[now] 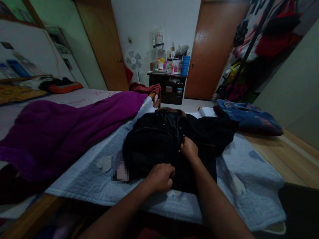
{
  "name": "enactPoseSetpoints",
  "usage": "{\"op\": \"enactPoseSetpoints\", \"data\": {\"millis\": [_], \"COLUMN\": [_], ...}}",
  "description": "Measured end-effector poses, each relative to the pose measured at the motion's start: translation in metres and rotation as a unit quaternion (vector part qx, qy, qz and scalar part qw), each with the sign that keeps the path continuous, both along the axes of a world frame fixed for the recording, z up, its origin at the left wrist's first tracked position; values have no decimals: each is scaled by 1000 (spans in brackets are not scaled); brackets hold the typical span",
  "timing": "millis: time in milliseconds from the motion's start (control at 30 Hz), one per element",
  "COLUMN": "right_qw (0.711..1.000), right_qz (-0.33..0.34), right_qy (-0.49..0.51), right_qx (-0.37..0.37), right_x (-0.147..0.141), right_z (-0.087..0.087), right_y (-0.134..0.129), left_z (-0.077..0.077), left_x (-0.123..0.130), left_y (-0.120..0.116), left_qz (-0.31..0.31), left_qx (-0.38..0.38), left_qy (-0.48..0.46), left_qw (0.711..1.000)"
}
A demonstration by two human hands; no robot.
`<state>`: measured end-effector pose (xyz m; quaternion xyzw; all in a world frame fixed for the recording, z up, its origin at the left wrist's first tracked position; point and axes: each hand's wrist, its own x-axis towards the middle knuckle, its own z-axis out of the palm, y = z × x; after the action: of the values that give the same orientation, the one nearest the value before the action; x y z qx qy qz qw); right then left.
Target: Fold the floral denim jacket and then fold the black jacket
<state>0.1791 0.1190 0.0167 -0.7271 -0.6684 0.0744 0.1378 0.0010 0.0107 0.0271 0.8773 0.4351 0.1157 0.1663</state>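
The black jacket (149,146) lies spread front up, its brown-edged collar (183,114) at the far end and its hem at the near end. It looks soft and limp, probably of middling weight, with nothing fragile about it. The outer cloth should grip well under the fingers; the dark lining showing at the neck may be slicker. The front edge with its metal snaps (180,127) is likely the firmest part, so a pinch there should give good control, while the loose body and the sleeve on the right would probably sag if lifted alone.

The right hand (189,149) is closed on that front edge, pinching it beside the snaps. The left hand (161,176), nearer, is curled shut over the lower front and appears to pinch the cloth, though its fingertips are partly hidden.

Under the jacket is a light blue quilted cover (82,179). To the left lies a purple blanket (74,122); to the right, a folded denim garment (249,114) sits by a wooden surface (264,146). Farther off stand a fan (134,60) and a dark shelf unit (166,79).
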Motion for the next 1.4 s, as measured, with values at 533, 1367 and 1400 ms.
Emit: {"op": "enactPoseSetpoints", "data": {"millis": [533, 1367, 1400], "right_qw": [997, 985, 985], "right_qz": [22, 126, 127], "right_qy": [30, 23, 46], "right_qx": [60, -120, -105], "right_x": [12, 7, 9], "right_z": [-12, 1, -1], "right_y": [-4, -13, -13], "left_z": [-5, -36, -36], "left_x": [56, 36, 36], "left_y": [80, 83, 83], "left_qz": [279, 216, 216], "left_qx": [-39, -43, -42], "left_qy": [31, -272, -269], "left_qw": [959, 937, 938]}}
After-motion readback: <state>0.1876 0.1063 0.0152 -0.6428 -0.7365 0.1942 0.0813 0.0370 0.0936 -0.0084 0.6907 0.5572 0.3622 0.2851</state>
